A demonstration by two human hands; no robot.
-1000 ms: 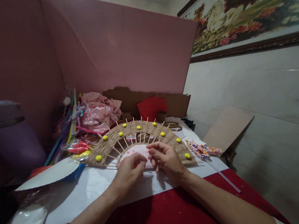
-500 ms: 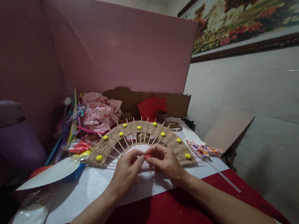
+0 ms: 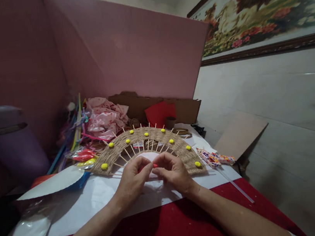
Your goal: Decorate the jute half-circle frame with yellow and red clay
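Observation:
Between the fingertips of both hands is a small piece of red modelling clay (image 3: 155, 165). My left hand (image 3: 135, 177) pinches it from the left, thumb and forefinger closed. My right hand (image 3: 173, 172) meets it from the right, with bent fingers closed on the same piece. Just beyond them lies a fan-shaped weave of brown twine (image 3: 144, 132) on thin wooden sticks. Several flattened yellow clay dots (image 3: 171, 141) sit along its arched band. Both hands are above its inner lower edge and hide part of it.
White paper (image 3: 89, 198) covers part of a red tablecloth (image 3: 173, 233). Bags of red and yellow clay (image 3: 85, 155), a white disc (image 3: 53, 182) and a clear bag (image 3: 24, 234) lie left. A patterned wrapped item (image 3: 217, 159) and a translucent stick (image 3: 236, 186) lie right.
The fingertips have shifted slightly around the red clay, and the right fingers have turned a little. The fan and everything around it stay put.

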